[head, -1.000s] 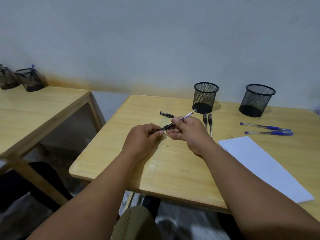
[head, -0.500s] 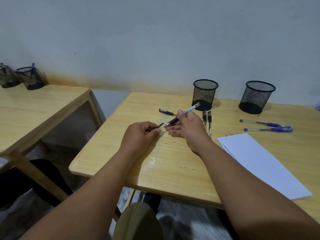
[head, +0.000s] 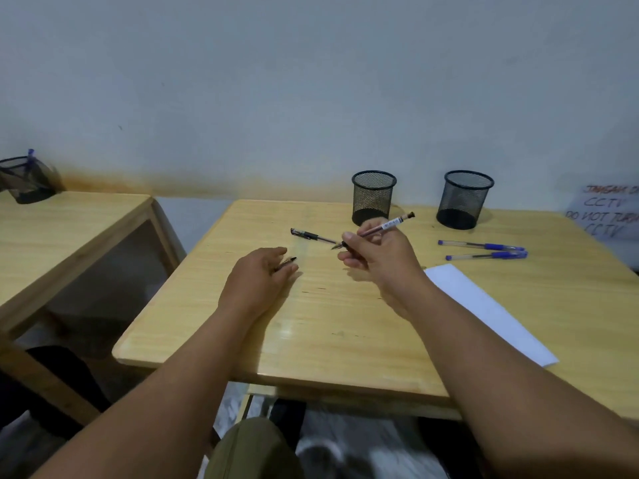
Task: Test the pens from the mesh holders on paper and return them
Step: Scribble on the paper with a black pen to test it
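Near centre, the left hand (head: 257, 276) curls over a black cap (head: 287, 261) on the smooth pale wooden table (head: 311, 340). Just beyond, the right hand (head: 377, 252) grips the uncapped pen (head: 378, 228), slim and clear-barrelled, tip pointing left. To test it well, carry the tip right to the flat white paper (head: 484, 309) and stroke lightly. A black pen (head: 311, 235) lies left; two blue pens (head: 484, 249) lie right. Farthest stand two cylindrical black mesh holders (head: 373, 197), apparently empty
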